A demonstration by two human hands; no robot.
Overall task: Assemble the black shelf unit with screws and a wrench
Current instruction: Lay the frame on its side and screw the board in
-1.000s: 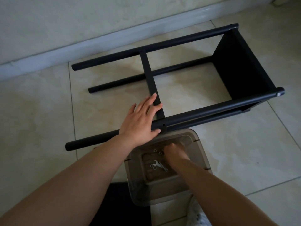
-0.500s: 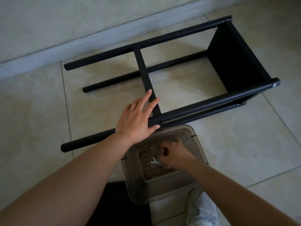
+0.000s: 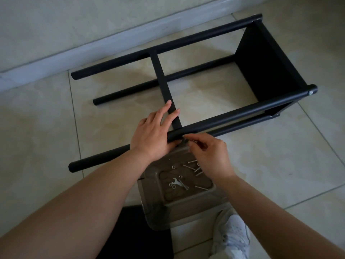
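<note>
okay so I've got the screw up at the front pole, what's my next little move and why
Probably push the screw into the front pole and twist it finger-tight. The right hand pinches it at the crossbar joint, the left hand steadies the pole, and the wrench lies unused.

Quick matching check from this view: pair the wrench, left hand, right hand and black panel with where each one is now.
1. wrench
2. left hand
3. right hand
4. black panel

A. fixed at the frame's far right end
B. pinching a small part at the front tube's hole
C. lying in the clear bin
D. resting on the front tube and crossbar

Pairs: 1-C, 2-D, 3-B, 4-A
</note>
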